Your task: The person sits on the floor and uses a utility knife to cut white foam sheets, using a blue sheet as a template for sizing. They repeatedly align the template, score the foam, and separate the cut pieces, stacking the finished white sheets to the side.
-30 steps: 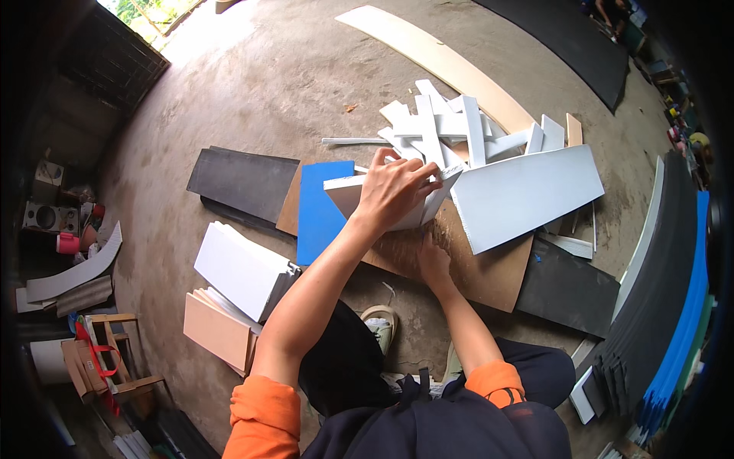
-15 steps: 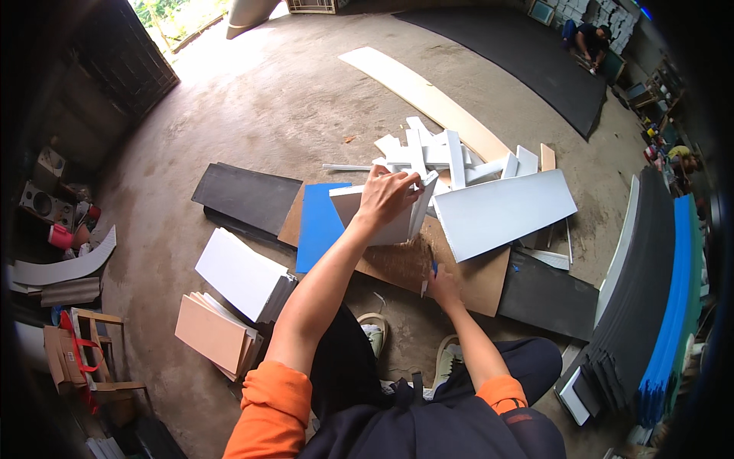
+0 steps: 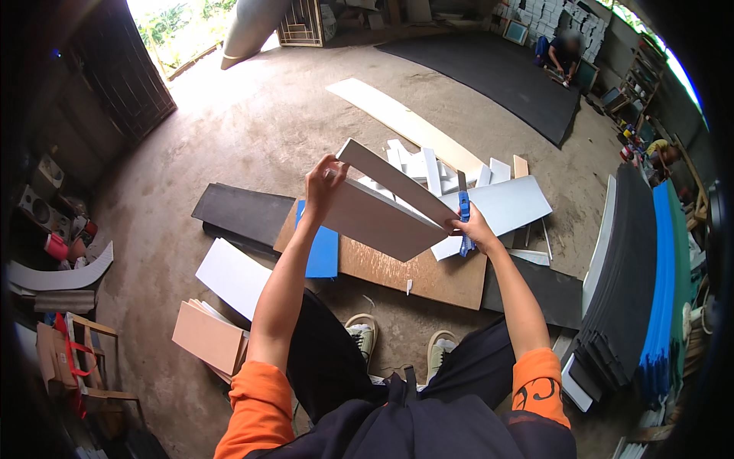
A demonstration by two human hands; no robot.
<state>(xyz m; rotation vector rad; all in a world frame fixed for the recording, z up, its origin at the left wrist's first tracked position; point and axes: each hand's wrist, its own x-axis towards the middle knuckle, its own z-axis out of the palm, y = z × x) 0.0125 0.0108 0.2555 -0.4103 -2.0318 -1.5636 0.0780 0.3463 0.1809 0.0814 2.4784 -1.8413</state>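
Above the brown board (image 3: 451,280), two pale grey-white foam sheets (image 3: 382,222) are held up at a tilt, the narrower strip (image 3: 397,180) beyond the wider one. My left hand (image 3: 325,183) is closed on their upper left corners. My right hand (image 3: 475,227) grips a blue utility knife (image 3: 464,206), its blade pointing up and away, while thumb and fingers touch the sheets' right end. Under the sheets, a blue sheet (image 3: 321,252) lies on the board's left part. Off to the right, a large white sheet (image 3: 508,205) rests near white offcuts (image 3: 432,168).
Stacked white sheets (image 3: 233,275) and peach sheets (image 3: 206,336) lie by my left leg. Dark sheets (image 3: 245,214) flank the board. Tall black and blue sheets (image 3: 631,283) lean at right. A long cream strip (image 3: 405,118) lies ahead; a person (image 3: 564,57) sits far back.
Both hands have lifted the foam sheets off the board and tilted them. My right hand has risen from the board with the knife, now at the sheets' right end.
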